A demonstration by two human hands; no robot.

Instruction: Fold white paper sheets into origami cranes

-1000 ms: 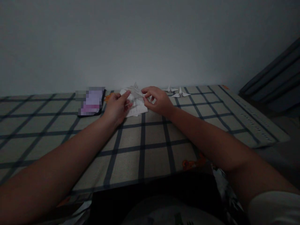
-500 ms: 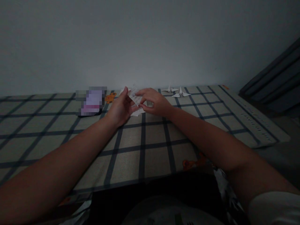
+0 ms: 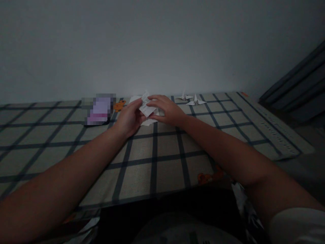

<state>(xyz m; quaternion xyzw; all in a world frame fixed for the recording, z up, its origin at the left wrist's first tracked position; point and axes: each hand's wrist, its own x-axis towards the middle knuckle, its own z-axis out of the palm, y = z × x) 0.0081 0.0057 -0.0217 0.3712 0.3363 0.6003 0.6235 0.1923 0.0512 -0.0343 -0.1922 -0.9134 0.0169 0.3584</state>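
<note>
A small folded piece of white paper [image 3: 147, 109] is held up between both hands near the far side of the table. My left hand [image 3: 128, 118] grips its left side, thumb in front and fingers behind. From the right, my right hand [image 3: 169, 110] has its fingertips on the paper's edge, thumb low and forefinger high. More white paper sheets [image 3: 149, 122] lie on the cloth beneath and behind the hands, partly covered by them. Fine creases on the held paper are too dim to read.
Two white paper cranes [image 3: 196, 101] stand to the right near the wall. A phone [image 3: 100, 110], its screen blurred, lies at the left. A checked tablecloth [image 3: 165, 169] covers the table, and a dark curtain [image 3: 299, 84] hangs at the right.
My left thumb has come down onto the paper from its raised position. My right finger and thumb have spread apart along the paper's edge, and the paper has opened or turned somewhat.
</note>
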